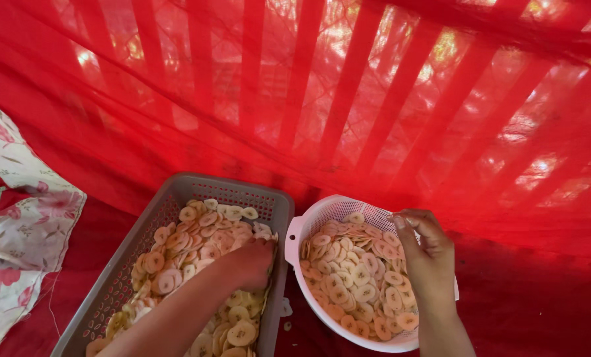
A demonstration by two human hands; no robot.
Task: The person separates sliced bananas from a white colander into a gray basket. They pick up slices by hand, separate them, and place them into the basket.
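— Where are your hands now?
— My left hand (250,263) lies curled on the slices in the grey crate (176,195); what its grip has, I cannot tell. My right hand (422,250) pinches above the slices in the white colander (315,215), directly below it.
— Anything hidden?
— The pinch seems empty, but it is unclear.

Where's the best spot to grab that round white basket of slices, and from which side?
Probably by the flat tab handle jutting from the left rim of the white basket, coming in from the left between it and the grey crate. The left hand is nearest. The slices heap high, so keep it level.
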